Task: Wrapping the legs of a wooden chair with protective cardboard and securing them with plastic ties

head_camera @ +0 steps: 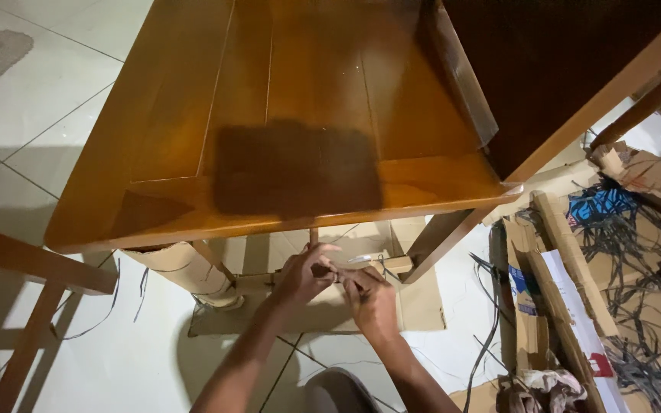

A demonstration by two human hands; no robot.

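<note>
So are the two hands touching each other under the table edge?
Touching. The head view shows the left hand and right hand pressed together at the fingers, with no gap between them, just below the wooden table.

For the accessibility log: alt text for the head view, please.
Two bare hands, left hand and right hand, meet low beside a wooden table, apparently working at a wooden rail. Flattened cardboard lies beneath on the white tiled floor; torn boxes and black straps are piled at the right.
</note>
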